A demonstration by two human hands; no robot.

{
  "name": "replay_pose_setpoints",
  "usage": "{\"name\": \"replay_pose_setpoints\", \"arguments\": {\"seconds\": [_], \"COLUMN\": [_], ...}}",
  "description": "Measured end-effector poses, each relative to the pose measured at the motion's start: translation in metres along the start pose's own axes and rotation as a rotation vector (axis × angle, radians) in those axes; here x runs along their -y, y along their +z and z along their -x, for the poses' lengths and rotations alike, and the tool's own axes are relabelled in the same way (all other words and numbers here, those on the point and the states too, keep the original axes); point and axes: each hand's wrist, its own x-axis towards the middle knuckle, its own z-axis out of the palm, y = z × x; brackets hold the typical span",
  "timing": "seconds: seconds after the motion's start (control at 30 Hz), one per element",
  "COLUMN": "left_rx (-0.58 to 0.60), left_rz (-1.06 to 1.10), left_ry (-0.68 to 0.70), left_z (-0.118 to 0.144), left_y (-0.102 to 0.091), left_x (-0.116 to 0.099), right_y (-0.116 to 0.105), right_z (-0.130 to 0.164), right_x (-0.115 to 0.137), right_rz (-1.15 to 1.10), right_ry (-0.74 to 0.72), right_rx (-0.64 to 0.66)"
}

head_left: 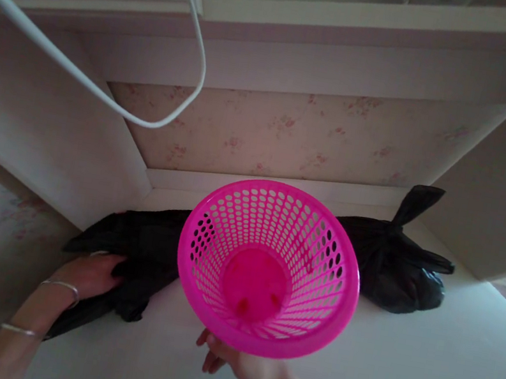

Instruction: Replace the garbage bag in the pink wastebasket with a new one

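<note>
In a pale built-in alcove, a white tabletop [421, 373] runs back to a recess whose rear panel is covered in faded floral wallpaper [291, 137], with the white frame of a shelf [358, 26] closing it in overhead; the light is dim and pinkish. Against the back edge of the tabletop lies a long black plastic bag [395, 265], knotted at its right end, its bulk stretching leftward behind the basket and spilling toward the tabletop's left corner. In front of it, a bright pink perforated plastic basket [269, 266] is held up clear of the surface and tilted so its open mouth faces the camera, showing an empty bottom; the tilt seems to come from the way it is carried, propped from below near its lower rim. The right hand [247, 366] supports it there, fingers curled under the rim in a light grasp, though the basket hides most of the contact. The left hand [90, 275], with two thin bangles on the wrist, presses flat on the bag's left end, fingers spread rather than clenched, as if steadying or feeling the plastic. A white cable [103, 96] loops down from the upper left and hangs free across the recess, touching nothing on the tabletop.
</note>
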Motion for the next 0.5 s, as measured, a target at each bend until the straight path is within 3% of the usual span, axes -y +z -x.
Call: {"name": "replay_pose_setpoints", "arguments": {"seconds": [0.13, 0.23, 0.37, 0.5], "left_rx": [-0.008, -0.080, -0.214, -0.227], "left_rz": [-0.294, -0.509, -0.656, -0.521], "left_ry": [-0.046, 0.042, 0.133, 0.167], "left_z": [-0.001, -0.002, -0.014, -0.028], "left_y": [0.001, 0.008, 0.019, 0.018], "left_x": [-0.031, -0.043, -0.033, -0.021], "right_y": [0.001, 0.002, 0.002, -0.001], "right_z": [-0.009, -0.014, -0.023, -0.040], "right_x": [0.000, -0.010, -0.018, -0.027], "right_rz": [0.023, -0.027, -0.117, -0.114], "right_ry": [0.004, -0.001, -0.078, -0.135], "right_rx": [-0.024, -0.127, -0.265, -0.273]}}
